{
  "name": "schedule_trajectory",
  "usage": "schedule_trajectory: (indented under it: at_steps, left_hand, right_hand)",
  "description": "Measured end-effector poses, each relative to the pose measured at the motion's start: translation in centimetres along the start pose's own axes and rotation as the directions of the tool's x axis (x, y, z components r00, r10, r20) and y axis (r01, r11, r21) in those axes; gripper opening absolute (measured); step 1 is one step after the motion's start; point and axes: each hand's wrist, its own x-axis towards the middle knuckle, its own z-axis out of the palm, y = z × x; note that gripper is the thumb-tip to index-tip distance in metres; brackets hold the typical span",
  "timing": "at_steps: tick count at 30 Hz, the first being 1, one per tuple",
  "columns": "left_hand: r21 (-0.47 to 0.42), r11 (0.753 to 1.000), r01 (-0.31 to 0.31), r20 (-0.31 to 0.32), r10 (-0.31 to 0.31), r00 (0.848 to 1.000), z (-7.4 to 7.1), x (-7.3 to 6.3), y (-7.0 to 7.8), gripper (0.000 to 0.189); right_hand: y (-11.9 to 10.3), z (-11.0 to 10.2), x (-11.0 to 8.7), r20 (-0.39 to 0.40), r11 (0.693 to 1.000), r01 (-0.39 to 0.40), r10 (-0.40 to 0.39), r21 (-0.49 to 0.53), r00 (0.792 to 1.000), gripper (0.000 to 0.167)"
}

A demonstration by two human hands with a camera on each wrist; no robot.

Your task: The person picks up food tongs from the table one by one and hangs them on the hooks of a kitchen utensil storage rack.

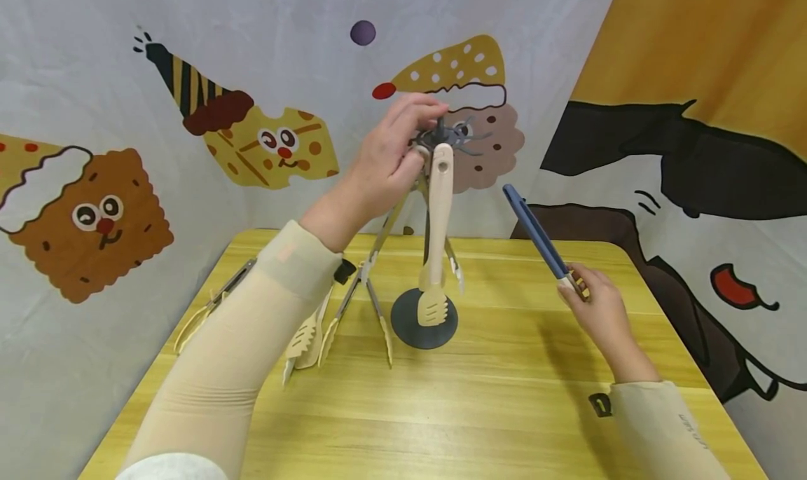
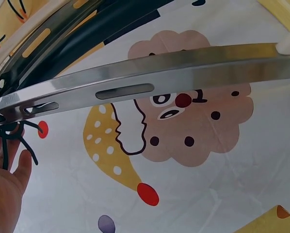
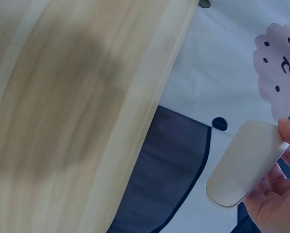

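Observation:
My left hand (image 1: 394, 151) reaches up to the dark hooked top (image 1: 435, 138) of a utensil stand, thumb and fingers curled round it. Below is the stand's round black base (image 1: 410, 333). A cream slotted turner (image 1: 440, 221) hangs at the front. Metal tongs (image 1: 367, 273) with cream tips spread their legs just left of the base; a slotted metal arm (image 2: 135, 80) crosses the left wrist view. Off to the right, my right hand (image 1: 599, 305) grips a long blue tool (image 1: 536, 231) by its cream end (image 3: 249, 165), which looks flat and rounded in the right wrist view.
On the table (image 1: 391, 424), more tongs (image 1: 214, 305) lie at the left, partly behind my left forearm. Cream utensils (image 1: 305, 343) lie between that forearm and the spread tongs. A small black piece (image 1: 600, 404) sits near my right sleeve. A printed cloth (image 1: 302, 59) hangs behind the table.

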Motion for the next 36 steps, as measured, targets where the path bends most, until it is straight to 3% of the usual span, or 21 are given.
schedule_trajectory:
  at_steps: [36]
  left_hand:
    - [0.069, 0.997, -0.033, -0.010, 0.034, 0.999, 0.2, 0.0, 0.3, 0.050]
  right_hand:
    - [-5.4, -1.6, -0.5, -0.123, 0.988, 0.069, -0.052, 0.141, 0.991, 0.040]
